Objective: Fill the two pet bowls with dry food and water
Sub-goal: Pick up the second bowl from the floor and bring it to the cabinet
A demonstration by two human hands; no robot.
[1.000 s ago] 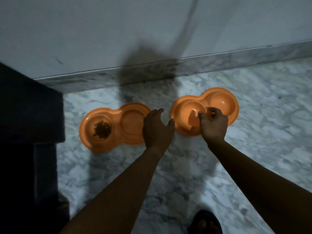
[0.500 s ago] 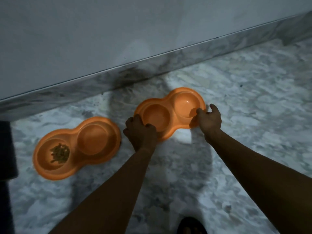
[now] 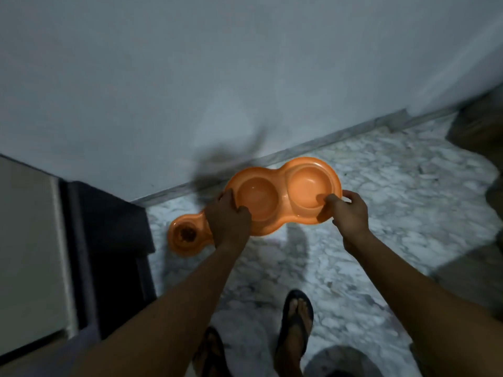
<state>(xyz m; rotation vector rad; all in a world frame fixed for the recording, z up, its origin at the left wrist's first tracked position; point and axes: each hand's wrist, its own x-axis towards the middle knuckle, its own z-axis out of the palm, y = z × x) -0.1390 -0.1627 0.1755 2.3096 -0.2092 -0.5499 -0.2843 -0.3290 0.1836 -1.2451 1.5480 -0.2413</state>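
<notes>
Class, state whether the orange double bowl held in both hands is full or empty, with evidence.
Empty of food: both wells of the held bowl show bare orange bottoms. Water: cannot tell in this dim light.

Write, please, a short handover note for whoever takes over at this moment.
The left hand grips the left end of the held double bowl; the right hand pinches its right end. Both its cups look empty.
The second double bowl lies on the floor by the dark cabinet, dry food in its left cup; its other cup is hidden.
To do: food and water for the rest.
</notes>
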